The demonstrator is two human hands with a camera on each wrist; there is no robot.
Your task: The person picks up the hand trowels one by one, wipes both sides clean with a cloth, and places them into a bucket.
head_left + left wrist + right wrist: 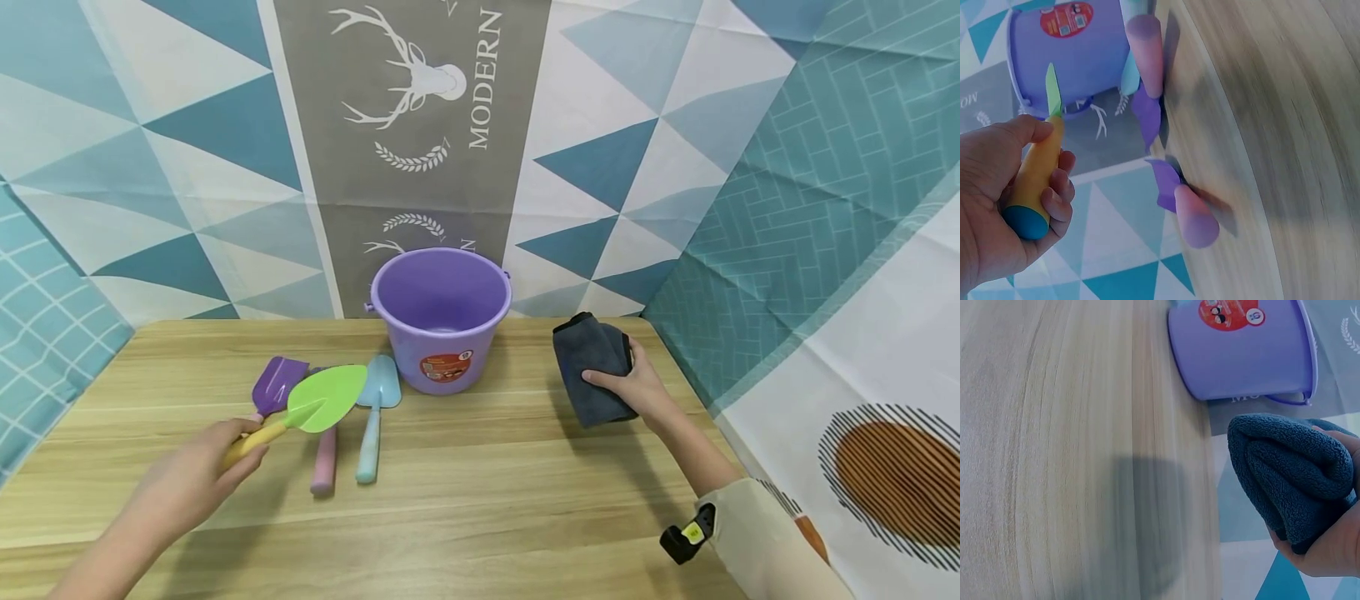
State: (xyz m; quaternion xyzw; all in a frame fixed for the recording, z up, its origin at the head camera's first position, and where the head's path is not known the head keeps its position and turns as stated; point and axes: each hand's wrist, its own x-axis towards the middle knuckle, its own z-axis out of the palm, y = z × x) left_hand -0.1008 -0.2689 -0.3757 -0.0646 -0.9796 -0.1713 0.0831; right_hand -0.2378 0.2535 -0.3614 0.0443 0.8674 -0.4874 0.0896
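My left hand [198,471] grips the yellow handle of a toy shovel with a green leaf-shaped blade [327,396], raised above the table. In the left wrist view the handle's blue end [1025,222] sticks out of the palm. Behind the blade lie a purple shovel [277,383], another with a pink handle [324,462], and a light blue shovel [370,442]. On the right, my right hand [637,383] holds a folded dark grey cloth [592,375] between thumb and fingers. Its thick folds show in the right wrist view, with a shadow on the table below.
A purple bucket [442,350] with a red label stands upright at the table's back edge, between the hands. Patterned fabric [600,100] hangs behind the wooden table [480,508] and along both sides. A black device [686,533] is strapped to the right wrist.
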